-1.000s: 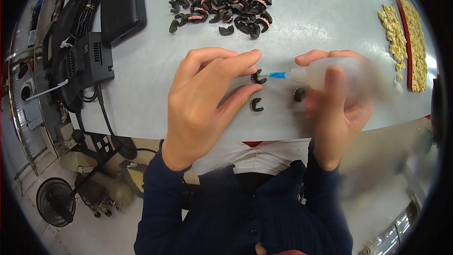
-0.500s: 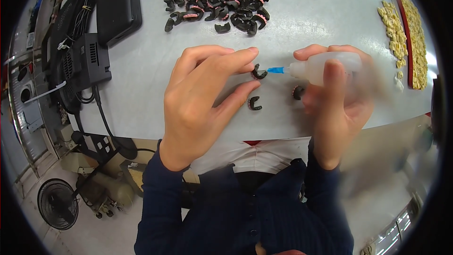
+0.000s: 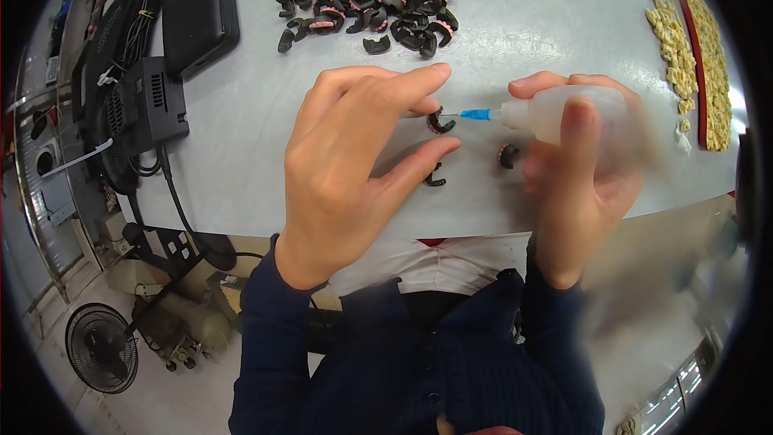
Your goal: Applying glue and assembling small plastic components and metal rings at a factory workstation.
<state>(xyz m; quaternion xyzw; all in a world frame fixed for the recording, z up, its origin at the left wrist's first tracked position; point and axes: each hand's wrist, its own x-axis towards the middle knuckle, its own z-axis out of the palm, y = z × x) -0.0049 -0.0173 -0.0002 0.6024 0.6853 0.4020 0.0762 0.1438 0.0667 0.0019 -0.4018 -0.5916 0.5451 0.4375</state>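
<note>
My left hand is open around a small black curved piece with a pink toothed edge, on the table. A fingertip meets or nearly meets the piece's far end; the thumb is apart from it. My right hand is shut on a translucent white squeeze bottle lying sideways, with a blue dispensing needle. The thin tip points left, at the curved piece. Another curved piece is partly covered by my left thumb. A third curved piece sits beside my right fingers.
A pile of black and pink curved pieces lies at the far side. Cream-coloured pieces and a red-edged tray of them are at the right. A black device, an adapter box and cables stand at the left.
My left thumb has moved right, now covering part of the near curved piece. The bottle and its needle have shifted slightly right, with less of the needle over the curved piece.
</note>
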